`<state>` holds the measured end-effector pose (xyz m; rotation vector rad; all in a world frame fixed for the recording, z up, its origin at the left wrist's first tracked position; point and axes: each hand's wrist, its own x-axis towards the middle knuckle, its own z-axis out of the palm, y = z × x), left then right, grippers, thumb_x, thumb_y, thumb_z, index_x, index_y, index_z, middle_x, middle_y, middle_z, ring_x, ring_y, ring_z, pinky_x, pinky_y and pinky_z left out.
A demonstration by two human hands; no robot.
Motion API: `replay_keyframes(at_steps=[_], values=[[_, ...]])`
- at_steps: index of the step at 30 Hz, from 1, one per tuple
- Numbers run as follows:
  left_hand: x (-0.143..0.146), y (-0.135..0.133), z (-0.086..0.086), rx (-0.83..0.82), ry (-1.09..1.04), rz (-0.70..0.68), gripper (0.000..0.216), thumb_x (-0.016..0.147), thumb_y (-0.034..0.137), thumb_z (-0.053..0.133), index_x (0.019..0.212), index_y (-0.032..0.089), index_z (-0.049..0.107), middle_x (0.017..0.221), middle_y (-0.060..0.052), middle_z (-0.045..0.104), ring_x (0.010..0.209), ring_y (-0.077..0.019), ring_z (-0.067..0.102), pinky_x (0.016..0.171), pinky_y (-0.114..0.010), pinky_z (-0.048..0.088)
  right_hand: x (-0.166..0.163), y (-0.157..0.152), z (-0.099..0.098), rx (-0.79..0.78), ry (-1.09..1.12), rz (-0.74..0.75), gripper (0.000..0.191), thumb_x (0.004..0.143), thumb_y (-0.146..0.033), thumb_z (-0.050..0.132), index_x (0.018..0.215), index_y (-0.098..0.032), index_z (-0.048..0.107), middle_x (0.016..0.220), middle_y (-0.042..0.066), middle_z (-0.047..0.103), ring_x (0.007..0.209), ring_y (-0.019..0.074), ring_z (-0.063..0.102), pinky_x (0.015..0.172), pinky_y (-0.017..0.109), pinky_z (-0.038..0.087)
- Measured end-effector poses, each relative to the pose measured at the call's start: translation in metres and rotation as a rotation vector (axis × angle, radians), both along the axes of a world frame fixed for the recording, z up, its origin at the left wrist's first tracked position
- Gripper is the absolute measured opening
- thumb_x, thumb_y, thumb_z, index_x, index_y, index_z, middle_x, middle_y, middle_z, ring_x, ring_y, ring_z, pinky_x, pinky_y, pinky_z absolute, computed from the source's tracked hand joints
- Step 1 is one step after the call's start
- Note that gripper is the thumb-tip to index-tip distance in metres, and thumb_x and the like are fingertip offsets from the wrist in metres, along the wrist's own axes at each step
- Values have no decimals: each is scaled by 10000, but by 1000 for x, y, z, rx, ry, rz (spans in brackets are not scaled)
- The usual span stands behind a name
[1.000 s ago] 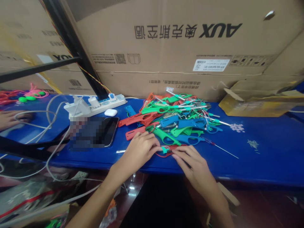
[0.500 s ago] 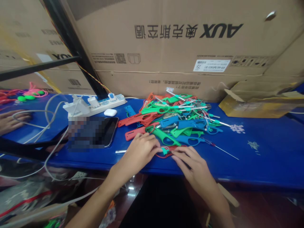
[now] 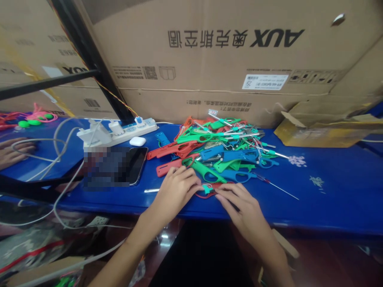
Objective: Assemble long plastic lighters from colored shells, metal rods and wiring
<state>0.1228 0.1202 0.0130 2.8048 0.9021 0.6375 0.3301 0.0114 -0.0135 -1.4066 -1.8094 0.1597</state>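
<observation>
On the blue table point(image 3: 329, 199) lies a pile of red, green and blue plastic handle parts with thin metal rods point(image 3: 221, 151). At its near edge my left hand point(image 3: 176, 189) and my right hand point(image 3: 239, 205) meet over a red plastic piece point(image 3: 209, 193). Fingers of both hands are curled and pinch this piece, which carries a small teal part point(image 3: 206, 187) between my fingertips. A thin metal rod point(image 3: 151, 191) lies just left of my left hand.
A phone point(image 3: 136, 163), a white earbud case point(image 3: 137, 141) and a power strip point(image 3: 119, 129) with chargers and cables lie at the left. Large cardboard boxes point(image 3: 227, 59) stand behind the table. Another person's hand point(image 3: 12, 149) rests at the far left. A torn box point(image 3: 323, 127) sits at the right.
</observation>
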Motion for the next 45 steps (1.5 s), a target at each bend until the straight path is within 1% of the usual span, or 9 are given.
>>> replay_keyframes(at_steps=[5, 12, 18, 23, 27, 31, 37, 42, 45], values=[[1, -10, -3, 31, -24, 13, 186, 1002, 338, 635, 890, 213, 716, 897, -4, 703, 875, -205, 569, 765, -357, 329, 1, -1, -1, -23, -14, 14, 191, 1036, -223, 573, 1077, -202, 758, 1083, 73, 712, 1047, 207, 638, 943, 355, 550], [0, -26, -3, 264, 27, 41, 176, 1030, 243, 582, 964, 202, 740, 932, -42, 676, 888, -239, 515, 773, -394, 333, 0, -2, -6, -28, -124, -26, 205, 1053, -287, 550, 1149, -203, 710, 1137, 79, 708, 1075, 230, 630, 971, 397, 513], [-8, -37, -11, 186, -54, 48, 259, 1062, 357, 523, 1133, 197, 714, 1055, -69, 678, 943, -228, 548, 807, -390, 372, -8, -5, -5, 57, -403, -100, 321, 1069, -323, 508, 1348, -235, 641, 1252, 110, 693, 1054, 262, 642, 862, 408, 477], [-11, -36, -16, 81, -91, 48, 306, 1032, 429, 571, 1236, 223, 668, 1196, -86, 672, 1060, -250, 584, 883, -406, 402, -8, -5, -4, 62, -499, -59, 338, 1056, -410, 518, 1315, -267, 680, 1269, 111, 685, 1016, 272, 624, 815, 408, 449], [-14, -30, -15, 31, -124, 69, 408, 984, 453, 642, 1300, 196, 634, 1278, -101, 659, 1145, -272, 584, 948, -421, 422, -8, -5, -3, 46, -490, -56, 331, 1060, -398, 511, 1295, -255, 694, 1255, 114, 680, 1044, 273, 615, 839, 409, 443], [-20, -21, -12, 25, -137, 49, 328, 958, 412, 684, 1195, 185, 684, 1214, -81, 696, 1106, -269, 594, 933, -424, 432, -10, -5, -4, 42, -495, -69, 334, 1059, -396, 510, 1308, -261, 687, 1241, 111, 681, 1011, 272, 616, 817, 406, 445], [-28, -16, -12, -49, -92, 43, 340, 960, 422, 678, 1222, 204, 685, 1200, -65, 710, 1087, -246, 598, 950, -421, 444, -11, -5, -5, 56, -527, -64, 356, 1064, -380, 500, 1365, -258, 645, 1269, 108, 689, 1015, 278, 641, 816, 415, 466], [-24, -17, -6, -91, -114, 49, 303, 994, 429, 625, 1201, 216, 684, 1199, -57, 715, 1104, -244, 593, 956, -413, 436, -7, -9, -5, 94, -367, -69, 483, 1058, -351, 530, 1520, -232, 462, 1329, 100, 671, 1166, 273, 613, 956, 418, 476], [-12, -17, -1, -119, -145, 76, 240, 1021, 375, 597, 1175, 216, 689, 1169, -44, 721, 1070, -234, 610, 936, -397, 440, -4, -11, -5, 135, -237, -97, 437, 1029, -311, 591, 1454, -248, 510, 1331, 93, 659, 1233, 284, 564, 1028, 440, 447]])
